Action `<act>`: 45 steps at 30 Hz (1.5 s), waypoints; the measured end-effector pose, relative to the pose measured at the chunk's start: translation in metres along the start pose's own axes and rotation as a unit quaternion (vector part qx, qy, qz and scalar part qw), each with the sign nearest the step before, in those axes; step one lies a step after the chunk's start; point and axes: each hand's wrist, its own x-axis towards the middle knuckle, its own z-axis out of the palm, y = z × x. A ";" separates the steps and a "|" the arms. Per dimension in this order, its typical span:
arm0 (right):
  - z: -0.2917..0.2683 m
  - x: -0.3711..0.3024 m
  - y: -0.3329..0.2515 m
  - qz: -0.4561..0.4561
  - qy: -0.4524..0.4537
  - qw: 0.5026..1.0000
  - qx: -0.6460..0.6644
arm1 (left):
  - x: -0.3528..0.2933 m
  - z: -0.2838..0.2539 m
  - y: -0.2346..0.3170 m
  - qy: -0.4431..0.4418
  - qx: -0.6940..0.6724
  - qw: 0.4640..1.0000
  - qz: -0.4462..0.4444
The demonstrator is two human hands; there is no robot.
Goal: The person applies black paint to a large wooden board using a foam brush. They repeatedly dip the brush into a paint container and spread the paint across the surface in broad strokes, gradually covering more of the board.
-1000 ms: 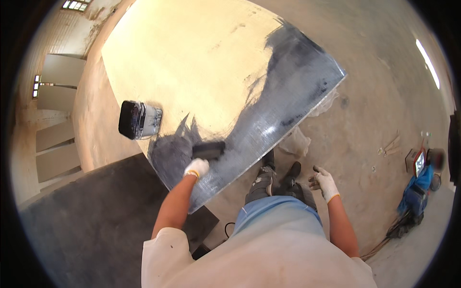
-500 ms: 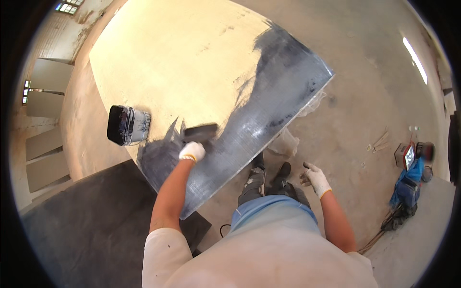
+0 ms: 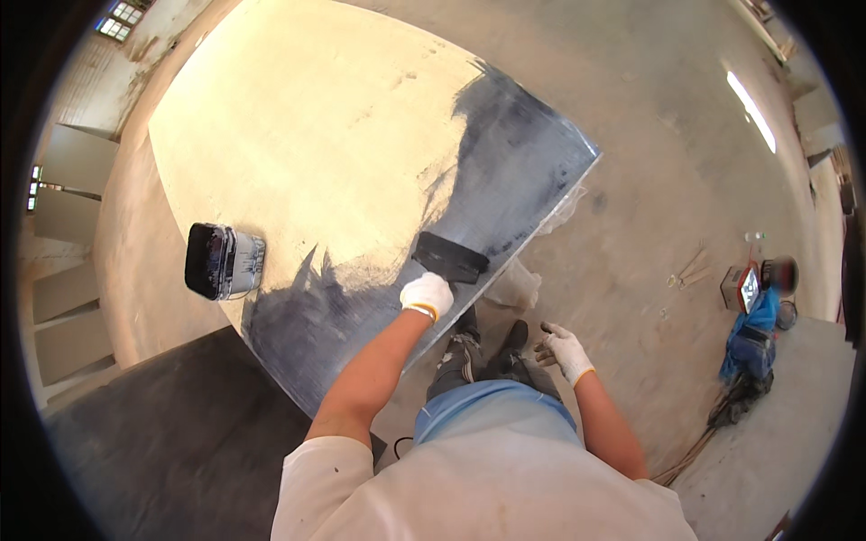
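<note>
Bright light bleaches the board (image 3: 298, 126); edges curve.

We see a pale, matt panel (image 3: 298, 135) whose dark coating (image 3: 510, 153) looks streaky with a soft sheen, and a broad matt-black tool (image 3: 453, 258). Our gloves (image 3: 428, 294) are white cloth, the bucket (image 3: 245, 263) is smeared plastic, and the crumpled translucent sheet (image 3: 517, 288), small in view, is probably plastic film.

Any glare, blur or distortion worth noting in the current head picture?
In the head view, the upper-left part of the pale panel is brightly lit and looks washed out; its outline bows with the fisheye; the round dark object at right looks smeared; the left hand and dark spreader remain distinguishable.
</note>
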 end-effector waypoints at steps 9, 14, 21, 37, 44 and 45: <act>-0.027 -0.027 0.028 -0.011 0.076 0.996 0.050 | 0.121 -0.077 -0.012 0.085 0.003 0.994 0.068; -0.017 -0.040 0.054 0.033 0.060 0.997 0.044 | 0.072 -0.031 -0.090 0.064 0.236 0.956 0.163; 0.029 -0.020 0.031 0.025 -0.101 0.988 -0.114 | -0.080 0.080 -0.134 0.057 -0.225 0.958 -0.171; 0.208 -0.003 0.056 -0.136 -0.149 0.896 -0.395 | -0.110 0.234 -0.070 -0.035 -0.857 0.512 -0.038; 0.303 -0.037 0.046 -0.270 -0.052 0.720 -0.637 | -0.119 0.262 -0.153 -0.114 -0.928 0.353 0.043; 0.305 -0.033 0.030 -0.269 -0.025 0.744 -0.611 | -0.131 0.234 -0.158 -0.118 -0.921 0.354 0.110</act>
